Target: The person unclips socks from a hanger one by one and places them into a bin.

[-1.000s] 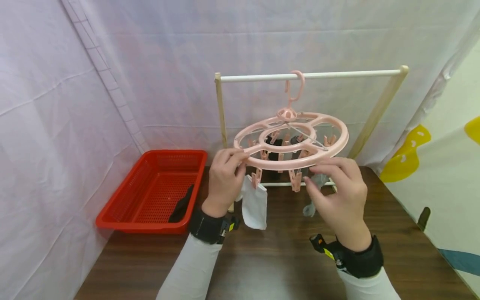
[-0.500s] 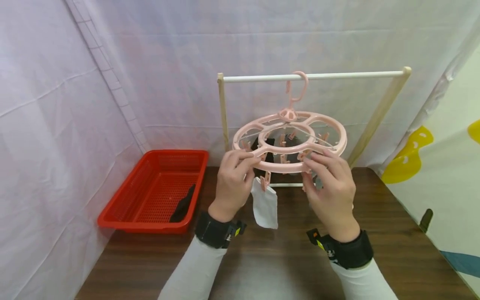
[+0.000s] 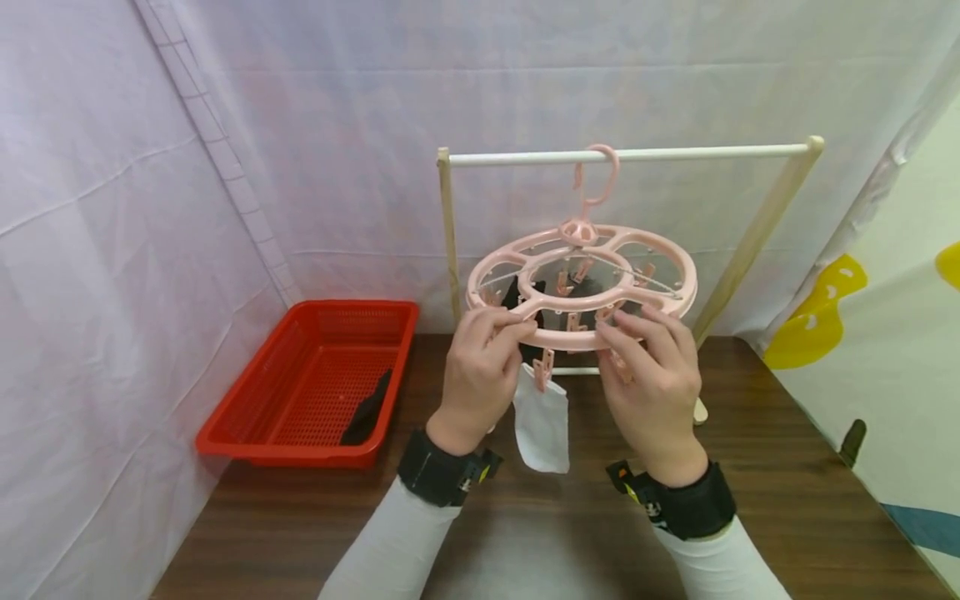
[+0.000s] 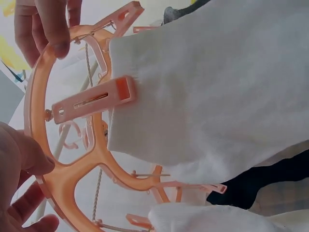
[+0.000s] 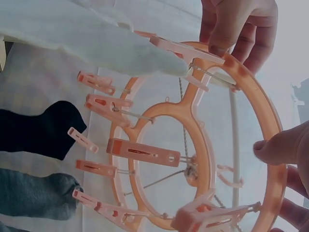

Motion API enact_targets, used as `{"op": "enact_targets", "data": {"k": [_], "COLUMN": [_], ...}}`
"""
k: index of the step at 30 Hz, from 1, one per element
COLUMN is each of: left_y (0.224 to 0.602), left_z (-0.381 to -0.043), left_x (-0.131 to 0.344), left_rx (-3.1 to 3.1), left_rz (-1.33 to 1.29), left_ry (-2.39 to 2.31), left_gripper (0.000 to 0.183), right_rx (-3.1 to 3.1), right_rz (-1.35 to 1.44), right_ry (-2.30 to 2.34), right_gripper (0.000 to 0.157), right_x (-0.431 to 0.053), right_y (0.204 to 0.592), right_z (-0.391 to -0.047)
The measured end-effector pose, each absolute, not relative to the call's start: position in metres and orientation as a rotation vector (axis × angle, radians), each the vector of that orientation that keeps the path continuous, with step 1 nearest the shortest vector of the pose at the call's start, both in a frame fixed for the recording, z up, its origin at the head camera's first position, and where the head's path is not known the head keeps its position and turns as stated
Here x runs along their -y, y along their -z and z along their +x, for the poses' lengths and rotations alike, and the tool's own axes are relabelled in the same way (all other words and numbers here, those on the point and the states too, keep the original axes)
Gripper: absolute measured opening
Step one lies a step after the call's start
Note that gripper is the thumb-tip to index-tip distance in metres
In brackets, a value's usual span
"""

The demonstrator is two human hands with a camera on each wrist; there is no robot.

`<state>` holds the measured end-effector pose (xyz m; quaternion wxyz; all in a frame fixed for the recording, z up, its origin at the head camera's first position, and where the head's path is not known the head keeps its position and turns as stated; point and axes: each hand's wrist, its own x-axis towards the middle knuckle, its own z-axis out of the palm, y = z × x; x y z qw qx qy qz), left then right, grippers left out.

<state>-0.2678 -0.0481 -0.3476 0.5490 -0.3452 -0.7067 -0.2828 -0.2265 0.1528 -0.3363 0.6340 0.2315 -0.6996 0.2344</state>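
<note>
A round pink clip hanger [image 3: 577,340] hangs by its hook from a white rod. My left hand [image 3: 480,375] grips the front left of its rim, fingers above. At the front right my right hand [image 3: 651,387] holds the same rim between thumb and fingers. A white sock [image 3: 542,421] dangles between my hands from a pink clip [image 3: 543,369]; the left wrist view shows that white sock [image 4: 203,82] close up. Behind, a black sock [image 5: 41,128] and a grey sock [image 5: 36,193] hang in the right wrist view. Several clips [image 5: 145,153] hold nothing.
A red basket [image 3: 247,454] with a dark sock [image 3: 366,410] in it stands left on the brown table [image 3: 540,533]. The rack's white rod [image 3: 712,152] spans two wooden posts [image 3: 757,237]. White cloth [image 3: 337,108] covers the back and left.
The hanger has turned, carrying the front white sock rightward. My right hand has moved left from beside the rim and now grips it. My left hand has shifted slightly right with the rim.
</note>
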Motion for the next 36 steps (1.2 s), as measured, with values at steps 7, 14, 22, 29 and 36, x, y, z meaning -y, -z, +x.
{"op": "enact_targets", "data": {"k": [7, 14, 22, 29, 36], "left_y": [0.347, 0.346, 0.342, 0.341, 0.342], "left_z": [-0.269, -0.274, -0.28, -0.283, -0.277], "left_x": [0.047, 0.058, 0.076, 0.084, 0.08], "left_rx": [1.664, 1.683, 1.689, 1.713, 1.736], "left_rz": [-0.819, -0.773, -0.706, -0.666, -0.678], "left_ry": [0.648, 0.664, 0.707, 0.72, 0.761], "left_gripper": [0.031, 0.031, 0.024, 0.019, 0.018], "right_rx": [1.574, 1.61, 1.619, 1.617, 1.612], "right_rz": [0.514, 0.524, 0.561, 0.584, 0.59], "right_ry": [-0.589, -0.677, -0.761, -0.808, -0.829], "right_gripper": [0.016, 0.016, 0.018, 0.015, 0.015], "right_x": [-0.157, -0.17, -0.18, -0.188, -0.192], "right_y": [0.336, 0.335, 0.332, 0.334, 0.336], "right_z": [-0.229, -0.229, -0.232, -0.239, -0.243]}}
